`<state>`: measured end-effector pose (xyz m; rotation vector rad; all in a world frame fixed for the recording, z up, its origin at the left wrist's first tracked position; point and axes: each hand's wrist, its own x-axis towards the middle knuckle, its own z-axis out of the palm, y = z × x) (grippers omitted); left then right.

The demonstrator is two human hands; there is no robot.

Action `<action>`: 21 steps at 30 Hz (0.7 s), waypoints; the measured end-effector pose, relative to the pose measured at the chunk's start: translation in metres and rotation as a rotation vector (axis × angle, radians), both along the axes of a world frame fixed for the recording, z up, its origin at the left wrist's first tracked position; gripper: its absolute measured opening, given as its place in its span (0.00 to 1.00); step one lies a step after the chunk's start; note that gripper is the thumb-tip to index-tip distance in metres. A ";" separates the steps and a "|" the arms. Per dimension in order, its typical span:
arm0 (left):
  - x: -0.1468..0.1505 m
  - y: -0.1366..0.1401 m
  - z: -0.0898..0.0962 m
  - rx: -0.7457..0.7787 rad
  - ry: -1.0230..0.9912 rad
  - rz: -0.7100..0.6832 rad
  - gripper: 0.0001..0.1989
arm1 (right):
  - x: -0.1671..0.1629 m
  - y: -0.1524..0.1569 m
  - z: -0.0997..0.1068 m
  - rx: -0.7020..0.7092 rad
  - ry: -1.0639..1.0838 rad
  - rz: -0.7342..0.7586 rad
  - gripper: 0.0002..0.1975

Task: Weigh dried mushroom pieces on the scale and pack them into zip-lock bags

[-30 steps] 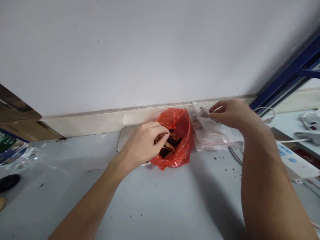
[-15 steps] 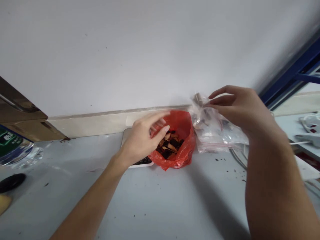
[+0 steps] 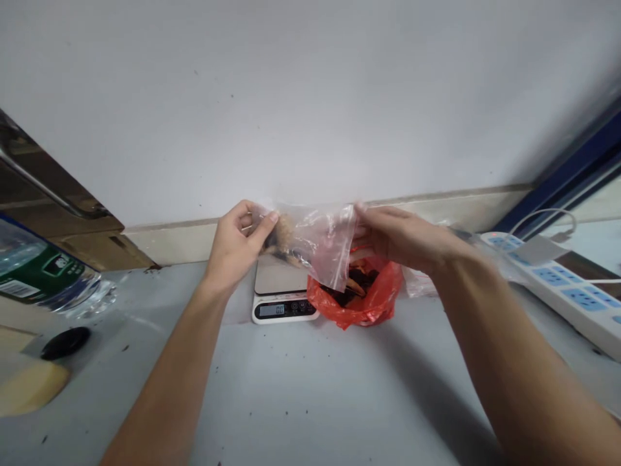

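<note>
The left hand (image 3: 237, 243) pinches the left end of a clear plastic bag (image 3: 323, 233), its grip narrow, thumb in front. The right hand (image 3: 402, 236) has its fingers at the bag's right edge, some behind the plastic; how firmly that grip closes, I cannot tell. The bag is held up above a kitchen scale (image 3: 279, 278) and partly over an open red bag (image 3: 361, 314), with tan and dark pieces inside its left end.

The scale's display (image 3: 272, 310) seems to read zeros; the marks on the buttons beside it are too small to make out. The red bag stands on the surface (image 3: 291, 401) and holds brown and dark pieces. At far left, a bottle (image 3: 104, 294) carries a green label (image 3: 46, 272) with a white emblem and a barcode; its lettering is too blurred to read. A white power strip (image 3: 557, 281) with blue sockets lies at right.
</note>
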<state>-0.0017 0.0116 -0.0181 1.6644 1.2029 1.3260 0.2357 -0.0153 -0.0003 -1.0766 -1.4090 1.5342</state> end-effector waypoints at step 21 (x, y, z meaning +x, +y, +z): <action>0.012 -0.023 -0.002 -0.171 0.458 -0.399 0.09 | -0.019 0.008 -0.014 0.132 -0.438 0.156 0.23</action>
